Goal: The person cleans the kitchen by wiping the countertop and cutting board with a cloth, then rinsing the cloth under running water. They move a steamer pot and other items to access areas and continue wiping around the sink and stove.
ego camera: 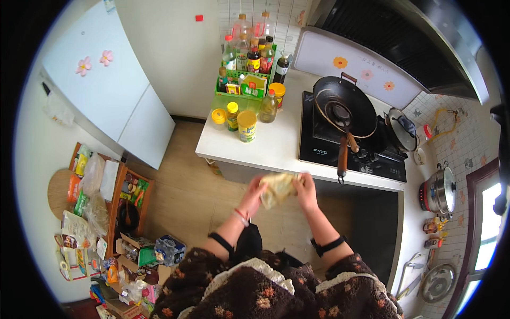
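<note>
Both my hands grip a crumpled yellowish cloth (280, 189), which is blurred and hangs just off the front edge of the white countertop (265, 153). My left hand (252, 196) has its left side, and a red band and a pale bracelet circle that wrist. At its right side is my right hand (306, 193), fingers pinching the edge. Past the cloth, a yellow-lidded can (247, 127), a small yellow-capped bottle (232, 117) and a yellow-lidded jar (218, 119) stand near the counter's left end.
A black wok (343, 105) sits on the gas stove (318, 147), its wooden handle (342, 157) reaching past the counter edge. A green rack (239, 95) holds several sauce bottles. A lidded steel pot (443, 190) stands right. Boxes (131, 271) and a wooden cabinet (115, 207) are at left.
</note>
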`<state>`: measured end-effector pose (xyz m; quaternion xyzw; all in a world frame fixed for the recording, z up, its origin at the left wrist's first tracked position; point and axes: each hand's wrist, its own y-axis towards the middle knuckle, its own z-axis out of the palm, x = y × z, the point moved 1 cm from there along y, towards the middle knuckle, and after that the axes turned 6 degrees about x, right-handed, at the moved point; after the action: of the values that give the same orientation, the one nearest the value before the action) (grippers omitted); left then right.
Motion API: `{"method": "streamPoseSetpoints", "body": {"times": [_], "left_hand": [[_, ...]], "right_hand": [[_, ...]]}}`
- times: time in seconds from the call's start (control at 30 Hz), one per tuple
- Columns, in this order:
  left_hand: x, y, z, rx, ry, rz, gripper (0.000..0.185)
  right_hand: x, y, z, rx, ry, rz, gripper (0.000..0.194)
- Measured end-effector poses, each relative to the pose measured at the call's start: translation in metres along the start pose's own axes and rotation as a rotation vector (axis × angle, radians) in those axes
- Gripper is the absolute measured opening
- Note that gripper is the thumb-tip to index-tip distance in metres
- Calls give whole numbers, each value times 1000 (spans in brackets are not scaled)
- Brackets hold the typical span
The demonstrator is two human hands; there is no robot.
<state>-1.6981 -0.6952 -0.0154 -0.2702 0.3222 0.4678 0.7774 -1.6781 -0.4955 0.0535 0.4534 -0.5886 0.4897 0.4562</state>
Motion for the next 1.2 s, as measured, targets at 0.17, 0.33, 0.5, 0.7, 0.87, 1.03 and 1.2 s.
{"method": "streamPoseSetpoints", "body": {"times": [0.17,0.33,0.5,0.7,0.87,1.03,1.2], "left_hand": [[-70,80,-49,-124,191,-136,61],[-73,48,-117,-294,106,-331,54],[-69,19,-153,-414,38,-406,50],[-79,81,-143,-301,120,-383,52],[-81,159,-121,-247,200,-329,57],[-84,184,-105,-271,160,-315,60],[-85,169,-106,-224,201,-315,50]], "right_hand": [[31,144,53,88,-20,-218,34],[-19,249,88,140,-891,-293,40],[-58,297,117,157,-960,-273,33],[-72,282,117,171,-1065,-344,17],[-75,218,81,231,-1066,-412,11],[-82,190,45,336,-859,-124,7],[-79,199,46,12,-836,-171,47]]}}
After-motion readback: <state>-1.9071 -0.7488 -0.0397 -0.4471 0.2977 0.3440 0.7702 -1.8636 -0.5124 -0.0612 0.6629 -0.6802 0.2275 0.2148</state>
